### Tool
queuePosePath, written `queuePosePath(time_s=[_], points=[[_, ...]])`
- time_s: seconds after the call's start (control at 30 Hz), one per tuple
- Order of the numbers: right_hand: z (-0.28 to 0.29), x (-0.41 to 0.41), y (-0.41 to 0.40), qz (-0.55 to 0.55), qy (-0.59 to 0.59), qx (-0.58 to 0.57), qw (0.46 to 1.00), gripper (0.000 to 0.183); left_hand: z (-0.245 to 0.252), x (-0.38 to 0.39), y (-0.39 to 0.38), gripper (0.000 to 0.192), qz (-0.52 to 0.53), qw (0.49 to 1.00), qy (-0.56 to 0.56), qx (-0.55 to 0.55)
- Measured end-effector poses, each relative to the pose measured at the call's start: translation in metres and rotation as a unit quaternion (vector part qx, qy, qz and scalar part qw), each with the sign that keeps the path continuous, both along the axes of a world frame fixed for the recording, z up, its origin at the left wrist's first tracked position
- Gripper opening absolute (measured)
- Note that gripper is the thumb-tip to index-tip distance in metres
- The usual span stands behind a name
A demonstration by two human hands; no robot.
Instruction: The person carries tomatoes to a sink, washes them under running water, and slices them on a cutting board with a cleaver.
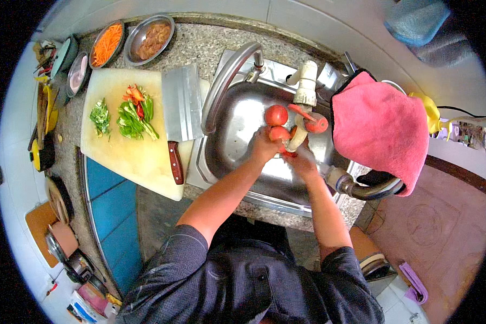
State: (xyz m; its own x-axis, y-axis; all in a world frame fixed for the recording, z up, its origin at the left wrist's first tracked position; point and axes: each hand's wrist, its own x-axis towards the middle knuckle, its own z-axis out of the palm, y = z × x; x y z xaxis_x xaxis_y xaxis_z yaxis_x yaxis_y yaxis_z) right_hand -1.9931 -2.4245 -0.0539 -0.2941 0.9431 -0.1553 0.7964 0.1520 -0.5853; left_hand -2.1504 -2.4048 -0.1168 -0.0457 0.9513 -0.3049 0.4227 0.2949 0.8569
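Note:
Over the stainless steel sink (234, 162), my left hand (264, 146) cups red tomatoes. One tomato (276, 115) sits at the top of the cluster, and a second tomato (279, 133) lies against my fingers. My right hand (301, 162) closes in on the same cluster from the other side, partly hidden by the spout. More red skin shows between the hands, mostly covered. Directly above them is a pale plastic tap (306, 95) with a red lever handle (315, 122). Blur near the right hand looks like running water.
A curved metal faucet (230, 87) arches over the sink's left side. On a cutting board (145, 162) lie a cleaver (182, 103), chopped peppers (135, 115) and chopped greens (100, 117). Bowls of shredded carrot (107, 44) and meat (154, 40) stand behind. A pink cloth (380, 125) hangs at right.

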Motion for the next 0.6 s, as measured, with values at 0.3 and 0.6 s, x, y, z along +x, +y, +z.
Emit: queuePosePath(time_s=[0.3, 0.6], points=[[0.009, -0.019, 0.021, -0.244, 0.190, -0.234, 0.922, 0.065, 0.008, -0.019, -0.007, 0.046, 0.011, 0.999, 0.034, -0.030], [0.011, 0.010, -0.044, -0.125, 0.235, 0.021, 0.964, 0.049, 0.113, 0.005, -0.033, 0.040, -0.148, 0.929, 0.250, 0.231]])
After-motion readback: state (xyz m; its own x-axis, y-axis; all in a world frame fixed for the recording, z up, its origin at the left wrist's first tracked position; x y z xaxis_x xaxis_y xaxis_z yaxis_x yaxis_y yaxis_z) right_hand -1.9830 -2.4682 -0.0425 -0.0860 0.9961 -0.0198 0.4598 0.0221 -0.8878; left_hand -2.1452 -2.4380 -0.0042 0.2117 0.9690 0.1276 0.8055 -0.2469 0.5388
